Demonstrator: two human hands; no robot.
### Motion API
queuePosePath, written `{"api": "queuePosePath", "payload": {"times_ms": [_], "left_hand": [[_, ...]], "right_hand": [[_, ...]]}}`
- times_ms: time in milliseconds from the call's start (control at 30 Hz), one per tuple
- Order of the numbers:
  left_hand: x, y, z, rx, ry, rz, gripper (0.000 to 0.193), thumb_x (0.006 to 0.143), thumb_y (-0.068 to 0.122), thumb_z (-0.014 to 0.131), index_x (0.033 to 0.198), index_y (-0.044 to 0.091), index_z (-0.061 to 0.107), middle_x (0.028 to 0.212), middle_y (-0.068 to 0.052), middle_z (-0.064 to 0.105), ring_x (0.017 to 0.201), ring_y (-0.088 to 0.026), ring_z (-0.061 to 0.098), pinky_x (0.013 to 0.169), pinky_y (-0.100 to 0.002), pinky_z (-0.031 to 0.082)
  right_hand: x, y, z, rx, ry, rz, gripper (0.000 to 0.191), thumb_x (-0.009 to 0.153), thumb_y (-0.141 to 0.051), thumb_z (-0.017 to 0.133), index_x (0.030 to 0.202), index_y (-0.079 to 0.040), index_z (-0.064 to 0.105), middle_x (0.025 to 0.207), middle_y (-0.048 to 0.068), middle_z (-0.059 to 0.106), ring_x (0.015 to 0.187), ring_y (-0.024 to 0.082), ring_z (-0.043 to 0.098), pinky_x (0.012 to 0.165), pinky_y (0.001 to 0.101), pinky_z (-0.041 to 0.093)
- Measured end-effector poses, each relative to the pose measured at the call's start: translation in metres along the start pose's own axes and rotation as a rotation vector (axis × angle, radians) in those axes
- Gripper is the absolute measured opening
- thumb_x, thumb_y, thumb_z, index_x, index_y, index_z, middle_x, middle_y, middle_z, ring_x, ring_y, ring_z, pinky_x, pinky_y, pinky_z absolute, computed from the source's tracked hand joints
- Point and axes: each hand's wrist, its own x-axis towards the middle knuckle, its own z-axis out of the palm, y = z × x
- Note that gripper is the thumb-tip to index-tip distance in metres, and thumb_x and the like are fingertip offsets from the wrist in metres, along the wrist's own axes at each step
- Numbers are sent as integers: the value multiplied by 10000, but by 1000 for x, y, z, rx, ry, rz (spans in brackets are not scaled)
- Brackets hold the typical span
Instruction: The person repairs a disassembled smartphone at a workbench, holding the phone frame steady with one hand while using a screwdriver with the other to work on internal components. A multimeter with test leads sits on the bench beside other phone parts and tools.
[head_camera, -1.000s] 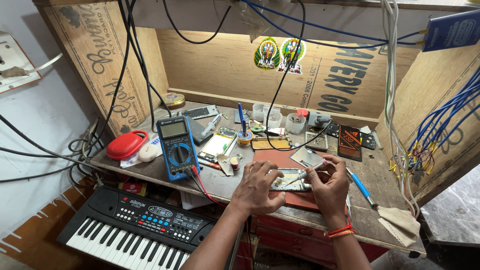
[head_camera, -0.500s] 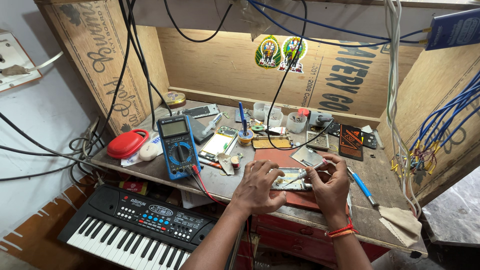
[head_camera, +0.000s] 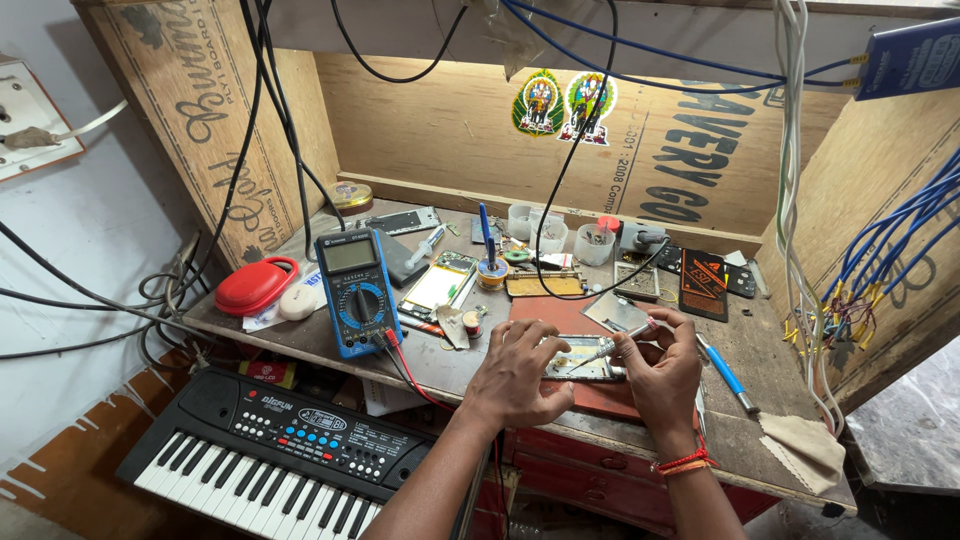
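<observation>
The left hand (head_camera: 520, 372) lay curled over the near end of an opened phone (head_camera: 583, 358), fingers bent and pressing it down onto the reddish mat (head_camera: 560, 318) on the wooden workbench (head_camera: 300, 335). The phone sat just below the centre of the view, between the two hands, its exposed inside facing up. The right hand (head_camera: 662, 372), at three o'clock from the phone, was closed in a pinch around a small screwdriver (head_camera: 618, 345), whose tip slanted down toward the phone at about eight o'clock from the fingers; whether the tip touched the board could not be told. A red thread band (head_camera: 682, 464) circled the right wrist. At ten o'clock from the hands stood a blue multimeter (head_camera: 356, 290), its leads trailing toward the bench edge. Further out at nine o'clock lay a red oval case (head_camera: 255, 285). A blue pen (head_camera: 728, 372) rested at three o'clock, just beside the right hand. At seven o'clock, below the bench, sat a black toy keyboard (head_camera: 270, 460).
</observation>
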Motion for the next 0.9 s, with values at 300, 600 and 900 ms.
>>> {"api": "queuePosePath", "payload": {"times_ms": [300,600,900], "left_hand": [[0,-1,1,-7,-4,-7,497,753,379,691,1146,74,681,1272,-142,601,1324,-299,501,1181,-512,282],[0,0,1,5,-5,-2,504,750,379,694,1149,72,677,1273,-149,596,1330,-304,490,1183,-515,273],[1,-1,3,11,-6,1,514,743,379,695,1150,66,679,1269,-158,597,1320,-316,494,1176,-525,271]], "right_hand": [[0,1,0,-17,3,5,432,900,-62,738,1238,-20,473,889,128,705,765,176,746,622,294,661],[1,1,-1,-41,1,9,425,903,-74,741,1234,-20,480,887,128,710,762,179,744,612,294,662],[1,-1,0,-27,2,15,427,902,-73,737,1237,-22,476,887,128,712,753,177,745,600,293,653]]}}
